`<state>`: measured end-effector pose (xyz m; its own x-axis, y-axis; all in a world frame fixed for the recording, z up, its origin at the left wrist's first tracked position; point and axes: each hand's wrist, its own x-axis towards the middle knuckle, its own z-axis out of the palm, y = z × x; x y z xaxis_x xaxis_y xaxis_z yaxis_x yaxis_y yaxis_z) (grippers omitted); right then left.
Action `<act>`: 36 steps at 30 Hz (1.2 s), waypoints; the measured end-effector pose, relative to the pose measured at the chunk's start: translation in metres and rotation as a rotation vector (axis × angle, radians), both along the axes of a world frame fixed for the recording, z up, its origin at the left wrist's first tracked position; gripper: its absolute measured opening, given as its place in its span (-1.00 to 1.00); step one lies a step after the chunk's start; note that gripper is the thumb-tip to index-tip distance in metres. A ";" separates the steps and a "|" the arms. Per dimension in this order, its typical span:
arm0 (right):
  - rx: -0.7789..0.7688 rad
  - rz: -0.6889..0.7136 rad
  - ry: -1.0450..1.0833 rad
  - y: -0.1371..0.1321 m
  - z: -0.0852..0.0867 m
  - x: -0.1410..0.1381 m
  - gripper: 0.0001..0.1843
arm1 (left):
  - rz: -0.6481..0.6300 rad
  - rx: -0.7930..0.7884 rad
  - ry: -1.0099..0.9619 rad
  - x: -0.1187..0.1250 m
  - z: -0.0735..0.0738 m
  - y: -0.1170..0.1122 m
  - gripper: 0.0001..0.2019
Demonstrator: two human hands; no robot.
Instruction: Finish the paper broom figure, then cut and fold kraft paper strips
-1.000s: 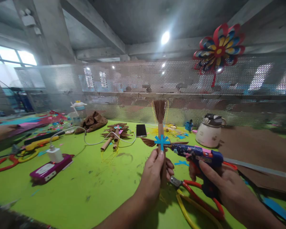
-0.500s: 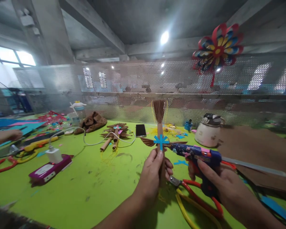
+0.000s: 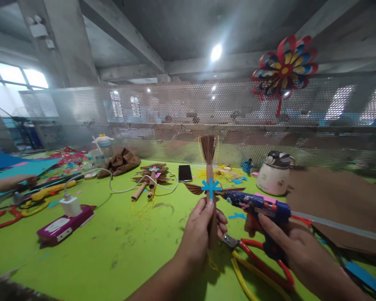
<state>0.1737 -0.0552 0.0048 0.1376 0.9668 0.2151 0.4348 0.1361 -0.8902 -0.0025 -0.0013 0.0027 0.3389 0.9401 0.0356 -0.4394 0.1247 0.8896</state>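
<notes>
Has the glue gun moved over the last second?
No, not visibly: judged against the phone, the glue gun in the right hand keeps its place.

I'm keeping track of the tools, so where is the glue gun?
In the head view, right of centre: the glue gun is in the right hand, its nozzle pointing toward the brown paper craft.

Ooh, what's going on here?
Someone's left grip holds a brown paper craft upright, with blue strips across it. The right grip holds a glue gun, its tip close beside the strips; whether it touches is hard to tell. Scissors lie beneath. Farther back, more crafts lie left of a phone.
</notes>
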 end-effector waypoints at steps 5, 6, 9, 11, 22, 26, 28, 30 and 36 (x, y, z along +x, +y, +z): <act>0.012 -0.005 -0.024 0.000 0.000 0.001 -0.49 | 0.004 -0.007 -0.001 0.000 -0.001 0.001 -0.69; 0.019 -0.010 -0.029 0.000 0.000 0.001 -0.49 | 0.004 -0.011 0.000 0.000 -0.001 0.001 -0.69; 0.027 -0.030 -0.031 -0.001 0.000 -0.003 -0.51 | -0.004 -0.026 -0.005 0.000 -0.001 0.000 -0.70; 0.020 -0.060 -0.016 -0.002 0.001 -0.007 -0.50 | -0.007 -0.032 -0.015 0.001 -0.001 0.001 -0.70; 0.049 -0.072 0.012 -0.006 0.007 -0.014 -0.54 | 0.028 -0.018 -0.061 -0.003 0.001 0.007 -0.69; 0.053 -0.004 -0.104 0.002 0.000 0.003 -0.54 | 0.088 -0.020 -0.076 -0.007 0.004 0.011 -0.73; 0.097 -0.029 -0.257 0.011 -0.003 0.016 -0.57 | 0.132 -0.013 -0.078 -0.010 0.006 0.014 -0.76; 0.180 -0.069 -0.443 0.023 -0.007 0.031 -0.63 | 0.176 0.013 -0.086 -0.012 0.007 0.018 -0.78; 0.192 -0.098 -0.697 0.061 -0.030 0.080 -0.53 | 0.230 0.063 -0.129 -0.013 0.007 0.026 -0.78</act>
<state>0.2540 0.0061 -0.0254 -0.0093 0.8937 0.4485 0.9100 0.1935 -0.3667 -0.0157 0.0249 0.0098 0.1052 0.9865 0.1252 -0.5602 -0.0452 0.8271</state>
